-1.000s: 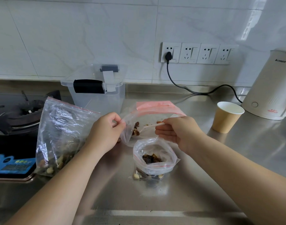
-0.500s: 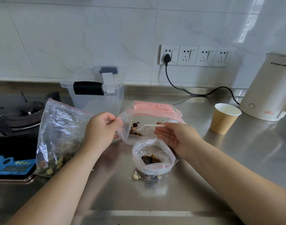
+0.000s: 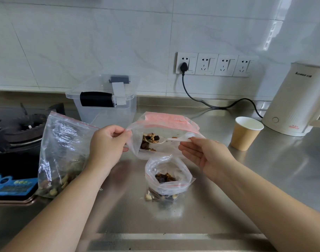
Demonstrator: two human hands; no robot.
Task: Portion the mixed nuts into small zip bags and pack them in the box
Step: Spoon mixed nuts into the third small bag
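Starting at nine o'clock, a gas hob (image 3: 19,128) sits at the edge of the worktop (image 3: 173,224), and a large zip bag of mixed nuts (image 3: 63,157) leans just beside your left forearm; behind it, at eleven o'clock, the clear box (image 3: 104,106) waits with its lid on, so packing has not begun; your left hand (image 3: 108,142) pinches the rim of the held zip bag (image 3: 164,131), probably to keep its mouth spread; inside it the white spoon (image 3: 166,140) carries a load of nuts, its handle nipped between your right hand's (image 3: 206,155) thumb and fingertips, the other fingers loosely extended; directly below, at six o'clock, a small zip bag (image 3: 166,177) stands open and part filled, placed, I judge, so the spoonful travels little; at two o'clock a paper cup (image 3: 246,133) and a white kettle (image 3: 299,100) stand near each other; the surface is brushed steel, the wall pale marble tile with a row of sockets (image 3: 215,64), one plugged.
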